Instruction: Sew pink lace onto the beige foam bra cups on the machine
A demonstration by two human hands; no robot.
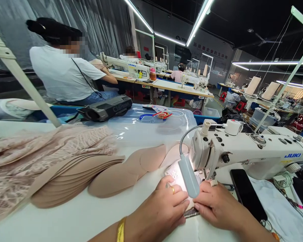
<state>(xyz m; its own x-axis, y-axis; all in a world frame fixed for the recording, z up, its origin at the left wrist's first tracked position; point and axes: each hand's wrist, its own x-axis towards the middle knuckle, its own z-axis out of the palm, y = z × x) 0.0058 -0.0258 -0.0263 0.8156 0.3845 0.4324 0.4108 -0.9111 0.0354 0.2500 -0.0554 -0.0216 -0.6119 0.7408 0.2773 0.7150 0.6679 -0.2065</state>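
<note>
My left hand (pixel 164 203), with a gold ring and bracelet, lies with bent fingers on a pale lace fabric piece (pixel 173 170) at the sewing machine (pixel 224 151). My right hand (pixel 218 205) pinches near the same piece's front edge, just right of my left fingers. A grey lamp head (pixel 188 178) on a flexible neck shines over the work and hides part of it and the needle area. To the left lie stacked beige foam cups (pixel 73 179), more beige pads (pixel 126 168) reaching toward the machine, and a heap of pale lace (pixel 12 168).
Right of my right hand are a black phone (pixel 247 193) and white cloth (pixel 277 208). Behind the table stands a translucent plastic lid (pixel 151 126) with a dark speaker (pixel 107 108) beside it. A co-worker (pixel 65 70) in a white shirt sits at another machine (pixel 128 67).
</note>
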